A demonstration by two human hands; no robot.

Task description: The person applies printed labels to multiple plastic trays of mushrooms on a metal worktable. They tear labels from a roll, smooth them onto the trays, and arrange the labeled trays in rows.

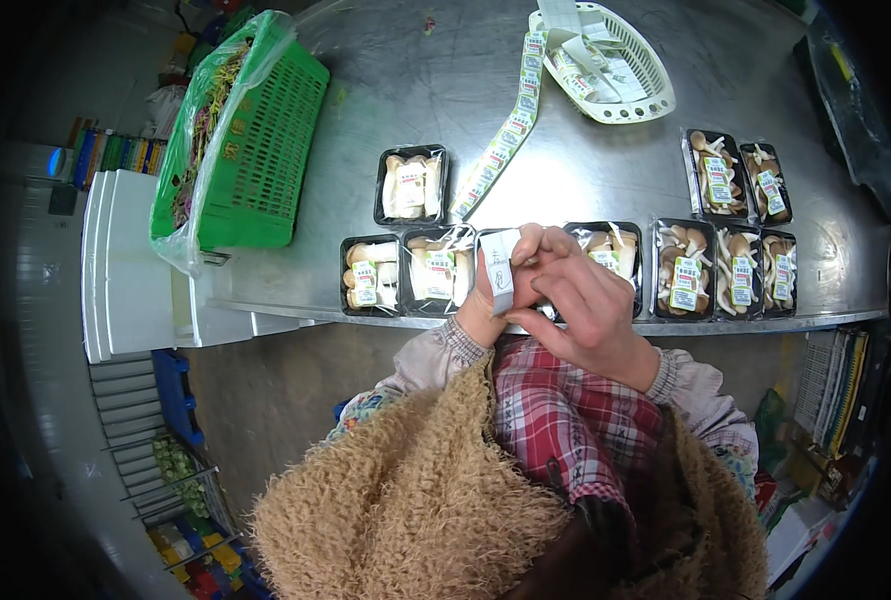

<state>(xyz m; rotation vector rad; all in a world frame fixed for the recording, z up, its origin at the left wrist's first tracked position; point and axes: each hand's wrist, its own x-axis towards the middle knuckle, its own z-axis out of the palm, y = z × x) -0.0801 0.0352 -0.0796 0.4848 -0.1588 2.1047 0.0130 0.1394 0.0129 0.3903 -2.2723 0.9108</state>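
Note:
A short white paper strip [500,270] with handwriting on it stands upright between my hands, over the front edge of the steel table. My left hand [481,308] is closed on it and mostly hidden behind the strip. The fingers of my right hand [597,318] are bent and closed close by the strip's right side; what they pinch, if anything, is hidden. Directly behind my hands is a wrapped black tray of mushrooms [605,245], partly covered. To the left sit labelled trays of white-stemmed mushrooms [439,270], [370,277] and another tray [412,185] farther back.
Right of my hands stand several trays of brown-capped mushrooms [684,265]. A long label strip [505,140] runs back to a pale oval basket [655,105] holding papers. A green plastic-lined crate [280,150] stands at the left. White foam boxes [130,265] flank the table [585,165].

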